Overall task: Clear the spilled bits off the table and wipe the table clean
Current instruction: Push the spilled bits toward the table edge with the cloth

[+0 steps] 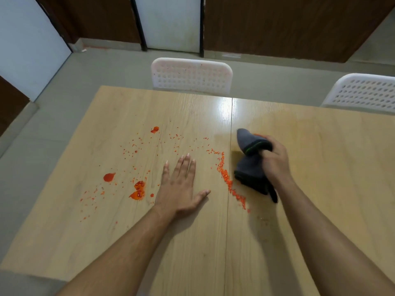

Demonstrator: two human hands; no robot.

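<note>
Orange-red bits are scattered over the light wooden table (pixel 299 210). A dense line of bits (pixel 226 178) runs diagonally just left of a dark grey cloth (pixel 250 167). My right hand (pixel 275 161) grips that bunched cloth, whose lower end touches the table beside the line. Wet red blobs lie further left: one blob (pixel 138 190) near my left hand, another blob (pixel 109 177) beyond it, and a small blob (pixel 155 129) farther back. My left hand (pixel 181 189) rests flat on the table with fingers spread, between the blobs and the line of bits.
A seam (pixel 229 210) runs front to back between two table halves. A white perforated chair (pixel 191 75) stands at the far edge, a second white chair (pixel 361 92) at the far right. The table's left edge (pixel 53 167) drops to grey floor.
</note>
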